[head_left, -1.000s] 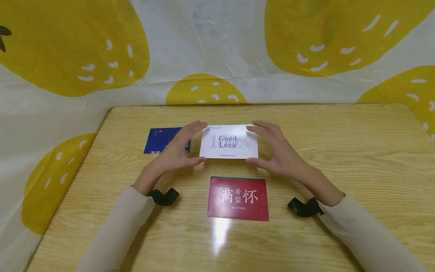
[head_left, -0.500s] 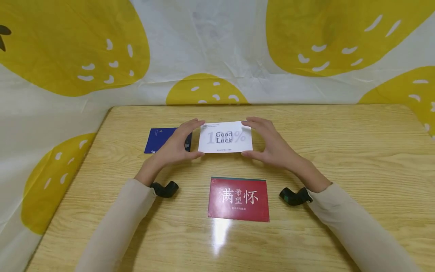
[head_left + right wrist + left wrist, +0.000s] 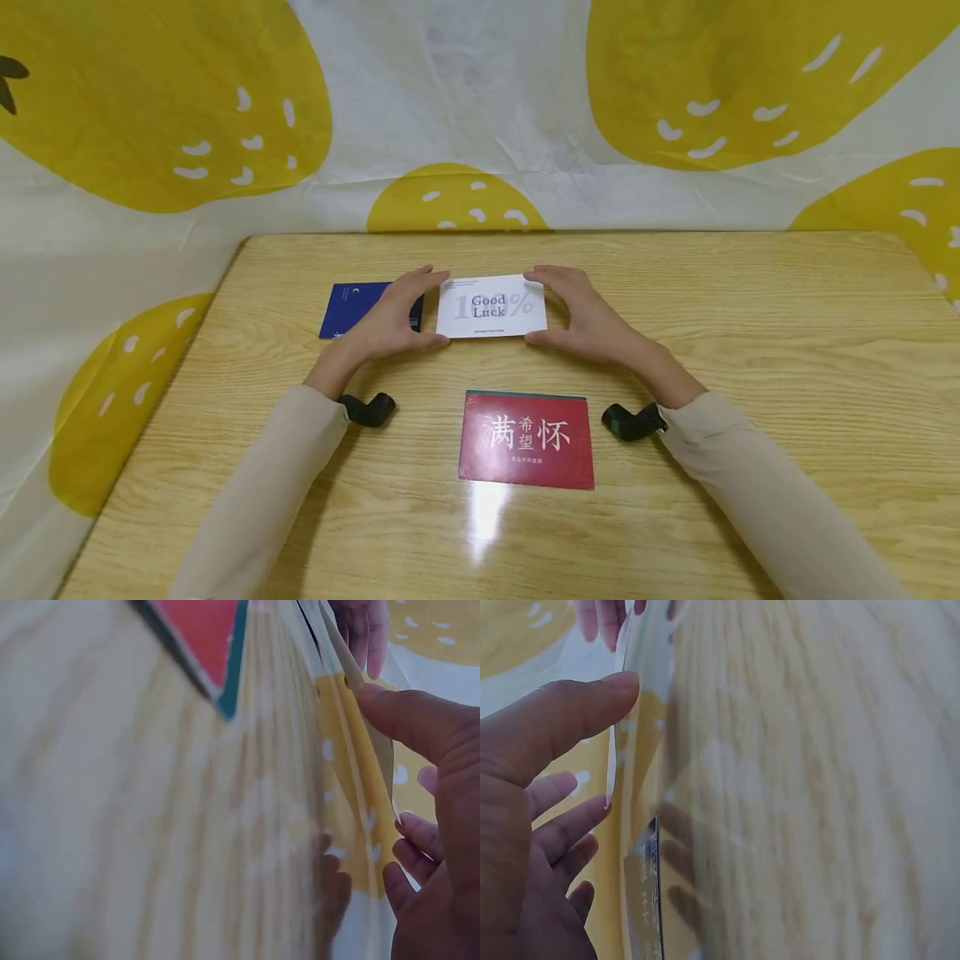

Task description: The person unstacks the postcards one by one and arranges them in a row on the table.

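Observation:
Between the two hands is a white card [image 3: 491, 321] printed "Good Luck" over a pale "100%". My left hand [image 3: 386, 321] pinches its left corners, thumb at the near edge and fingertips at the far one. On the other side my right hand [image 3: 588, 321] grips the right corners in the same way. Both wrist views show the card almost edge-on, raised over the tabletop. Partly behind the left hand lies a dark blue card [image 3: 360, 304]. Closer to the body, a red card [image 3: 525, 450] with white Chinese characters lies flat, a green edge showing along its far side.
The wood-grain table [image 3: 765, 333] reaches back to a white curtain [image 3: 465, 92] with large yellow fruit shapes. Dark curved pieces sit at both wrists, one at the left cuff [image 3: 367, 410] and one at the right [image 3: 633, 422].
The white card has shifted left, rising and then dipping slightly. My right hand has travelled left with it, while the left hand has moved only a little. Red and blue cards stay put.

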Tool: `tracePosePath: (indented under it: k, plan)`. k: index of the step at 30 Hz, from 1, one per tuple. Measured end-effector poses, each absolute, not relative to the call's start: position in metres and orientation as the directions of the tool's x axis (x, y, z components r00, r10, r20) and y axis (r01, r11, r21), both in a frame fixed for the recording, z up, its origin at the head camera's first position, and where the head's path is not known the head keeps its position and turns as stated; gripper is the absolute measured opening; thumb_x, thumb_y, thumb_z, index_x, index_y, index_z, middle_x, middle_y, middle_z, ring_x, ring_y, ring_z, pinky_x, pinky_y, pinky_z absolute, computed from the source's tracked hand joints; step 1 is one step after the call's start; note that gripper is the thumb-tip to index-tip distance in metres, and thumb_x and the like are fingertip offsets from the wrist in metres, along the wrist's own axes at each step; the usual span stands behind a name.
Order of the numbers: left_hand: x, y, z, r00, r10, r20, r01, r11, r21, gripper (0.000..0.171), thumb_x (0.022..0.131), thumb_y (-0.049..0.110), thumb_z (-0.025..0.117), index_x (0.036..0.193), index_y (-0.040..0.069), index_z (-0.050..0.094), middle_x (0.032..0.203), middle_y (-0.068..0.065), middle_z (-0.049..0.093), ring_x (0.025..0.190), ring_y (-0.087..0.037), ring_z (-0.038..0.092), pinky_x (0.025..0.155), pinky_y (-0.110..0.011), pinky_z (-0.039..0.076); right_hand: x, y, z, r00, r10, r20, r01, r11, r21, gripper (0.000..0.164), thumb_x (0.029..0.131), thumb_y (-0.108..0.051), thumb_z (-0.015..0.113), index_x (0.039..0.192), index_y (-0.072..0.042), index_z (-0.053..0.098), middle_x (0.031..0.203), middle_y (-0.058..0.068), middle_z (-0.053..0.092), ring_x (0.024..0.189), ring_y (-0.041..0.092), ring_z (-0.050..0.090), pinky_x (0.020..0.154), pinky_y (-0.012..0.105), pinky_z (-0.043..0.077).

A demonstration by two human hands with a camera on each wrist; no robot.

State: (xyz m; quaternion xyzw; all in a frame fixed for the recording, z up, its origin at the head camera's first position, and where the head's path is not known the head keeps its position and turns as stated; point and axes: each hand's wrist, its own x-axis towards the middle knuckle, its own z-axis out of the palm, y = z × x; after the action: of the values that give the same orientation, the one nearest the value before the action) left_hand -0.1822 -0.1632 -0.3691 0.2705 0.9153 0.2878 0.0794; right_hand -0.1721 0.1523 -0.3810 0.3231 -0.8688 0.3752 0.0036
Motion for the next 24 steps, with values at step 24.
tracePosePath:
  k: [24]
  plan:
    - [-0.195,-0.166,-0.373,-0.851,0.522,-0.053,0.414,0.730,0.543,0.093,0.073,0.038,0.082,0.149,0.015,0.034,0.156,-0.015,0.019,0.143,-0.035,0.011,0.114,-0.054,0.009,-0.182,0.148,-0.384,-0.819,-0.553,0.151,-0.499,0.559,-0.662,0.078,0.077,-0.025,0.081,0.141,-0.003,0.042,0.146,0.016,0.038,0.136,0.034,0.023,0.113,0.047,0.016]
